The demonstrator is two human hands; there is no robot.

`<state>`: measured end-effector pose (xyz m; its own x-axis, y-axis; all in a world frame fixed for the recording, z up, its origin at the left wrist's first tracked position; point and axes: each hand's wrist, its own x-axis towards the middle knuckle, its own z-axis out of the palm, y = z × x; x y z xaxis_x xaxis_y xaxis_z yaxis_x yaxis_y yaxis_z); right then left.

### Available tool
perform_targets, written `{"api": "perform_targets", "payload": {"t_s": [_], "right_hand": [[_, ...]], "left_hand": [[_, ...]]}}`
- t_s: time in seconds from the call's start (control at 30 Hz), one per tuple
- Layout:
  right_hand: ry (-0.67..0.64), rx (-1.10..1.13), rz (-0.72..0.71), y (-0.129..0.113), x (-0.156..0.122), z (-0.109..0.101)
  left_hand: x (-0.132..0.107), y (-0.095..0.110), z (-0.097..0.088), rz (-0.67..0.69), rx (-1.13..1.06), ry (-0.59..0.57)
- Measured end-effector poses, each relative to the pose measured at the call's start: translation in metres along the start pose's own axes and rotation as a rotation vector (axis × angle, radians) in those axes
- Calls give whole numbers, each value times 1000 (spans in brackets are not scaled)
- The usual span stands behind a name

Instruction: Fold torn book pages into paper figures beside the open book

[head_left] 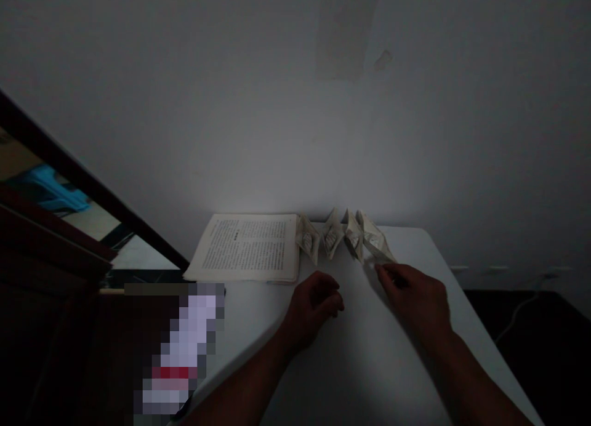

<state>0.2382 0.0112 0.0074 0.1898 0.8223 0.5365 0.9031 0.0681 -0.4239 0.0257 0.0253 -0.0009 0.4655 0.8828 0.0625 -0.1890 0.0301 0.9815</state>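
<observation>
While right hand (418, 293) sits curled by paper boats (353, 235) | hold unclear | left hand (310, 303) half-curled, empty

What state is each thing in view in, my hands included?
Book: lying flat, printed page up.
Four paper boats: folded, in a row.
Left hand: fingers curled, nothing visibly held.
Right hand: fingers bent beside rightmost boat, contact unclear.
Cable: slack.
Pixelated object: unclear.

wall (184, 106): rectangular patch (346, 38) | right: pale cable (518, 309) | left: blue object (60, 189)
</observation>
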Motion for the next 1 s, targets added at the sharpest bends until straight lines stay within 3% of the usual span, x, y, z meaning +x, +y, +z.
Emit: {"api": "perform_targets", "payload": {"t_s": [0.13, 0.33, 0.43, 0.5, 0.57, 0.73, 0.87, 1.0], "right_hand": [[-138, 61, -97, -9, -4, 5], [-402, 80, -160, -15, -6, 12], [-462, 69, -159, -14, -6, 14], [-479, 67, -160, -13, -6, 15], [-481, 68, -164, -12, -6, 16], [-496, 70, -172, -15, -5, 14], [-482, 86, -172, -16, -4, 14], [-485, 87, -171, -16, -4, 15]], "left_hand": [[-2, 2, 1, 44, 317, 30], [-2, 15, -8, 268, 811, 102], [1, 26, -31, 347, 985, 356], [4, 31, -49, 298, 1082, 596], [7, 33, -62, 222, 1237, 684], [9, 27, -63, 82, 1471, 567], [9, 24, -57, -16, 1495, 510], [8, 23, -57, -27, 1501, 488]]}}
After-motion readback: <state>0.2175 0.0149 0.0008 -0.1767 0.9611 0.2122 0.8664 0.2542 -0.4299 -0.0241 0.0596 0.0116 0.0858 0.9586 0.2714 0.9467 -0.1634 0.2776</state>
